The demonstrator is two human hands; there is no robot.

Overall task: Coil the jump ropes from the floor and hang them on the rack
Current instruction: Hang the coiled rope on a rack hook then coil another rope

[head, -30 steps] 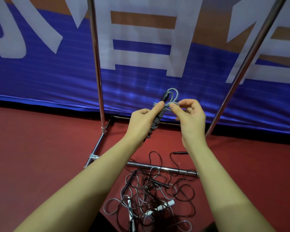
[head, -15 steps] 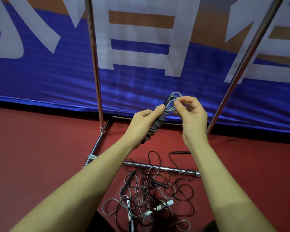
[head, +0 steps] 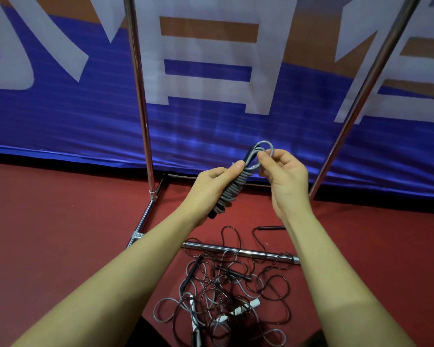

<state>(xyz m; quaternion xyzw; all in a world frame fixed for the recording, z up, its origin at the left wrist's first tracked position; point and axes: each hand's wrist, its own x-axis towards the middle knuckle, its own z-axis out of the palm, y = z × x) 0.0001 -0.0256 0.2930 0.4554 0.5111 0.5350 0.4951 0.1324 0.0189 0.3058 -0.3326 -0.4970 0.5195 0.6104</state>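
Left hand (head: 211, 186) grasps the coiled grey jump rope (head: 232, 189); right hand (head: 283, 176) pinches its end loop above tangled ropes (head: 226, 291) on the floor (head: 60, 234).

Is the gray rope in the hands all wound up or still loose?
Mostly wound up. The gray rope sits in tight turns around its black handles in the left hand, while the right hand pinches one last loop.
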